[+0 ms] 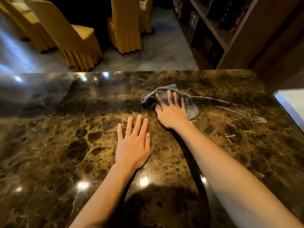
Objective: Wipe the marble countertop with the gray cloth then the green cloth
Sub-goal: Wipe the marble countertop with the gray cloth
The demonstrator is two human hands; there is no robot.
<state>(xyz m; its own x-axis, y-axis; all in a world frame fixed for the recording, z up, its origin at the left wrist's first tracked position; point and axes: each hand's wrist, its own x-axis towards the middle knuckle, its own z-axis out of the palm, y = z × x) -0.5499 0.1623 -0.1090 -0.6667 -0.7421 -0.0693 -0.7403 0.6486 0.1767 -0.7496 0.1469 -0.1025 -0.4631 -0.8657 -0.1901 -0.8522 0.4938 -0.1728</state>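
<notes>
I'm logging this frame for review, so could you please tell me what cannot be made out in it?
Head view only:
- Green cloth: nowhere in frame, so its place is unknown.
- Gray cloth: its middle is hidden under the right hand, which is pressed flat on it.
- Marble countertop: cut off by the left, right and bottom edges; glare washes out its far left.
- Shelf contents: dark and blurred.
- Left hand: flat, no grip; its palm side is unseen.
</notes>
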